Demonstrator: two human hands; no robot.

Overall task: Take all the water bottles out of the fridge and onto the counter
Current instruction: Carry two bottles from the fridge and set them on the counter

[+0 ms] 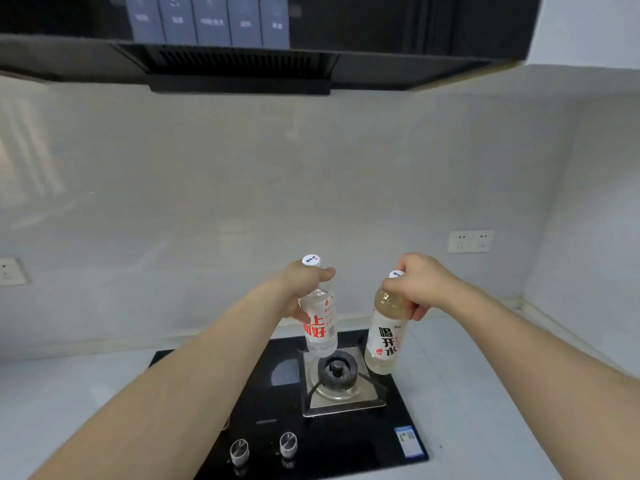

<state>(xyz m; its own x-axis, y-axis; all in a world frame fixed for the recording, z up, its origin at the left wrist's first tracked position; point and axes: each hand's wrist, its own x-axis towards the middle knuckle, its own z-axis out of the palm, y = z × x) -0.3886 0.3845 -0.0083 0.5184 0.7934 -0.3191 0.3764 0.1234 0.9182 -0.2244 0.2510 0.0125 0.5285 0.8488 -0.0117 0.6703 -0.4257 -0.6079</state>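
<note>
My left hand [304, 289] grips the neck of a clear water bottle [320, 327] with red lettering and a white cap. It hangs upright above the gas burner [337, 370]. My right hand [419, 289] is closed around the shoulder of a second bottle [384, 341], which has a white label with black characters and slightly yellowish liquid. This one is tilted a little and hovers over the right edge of the black hob [346, 441]. Both bottles are held off the pale counter [478, 393]. The fridge is not in view.
The hob has two knobs [263, 448] at its front and a metal pan support around the burner. A black range hood [242, 67] hangs overhead. Wall sockets [471, 241] sit at the right. Counter surface extends on both sides of the hob.
</note>
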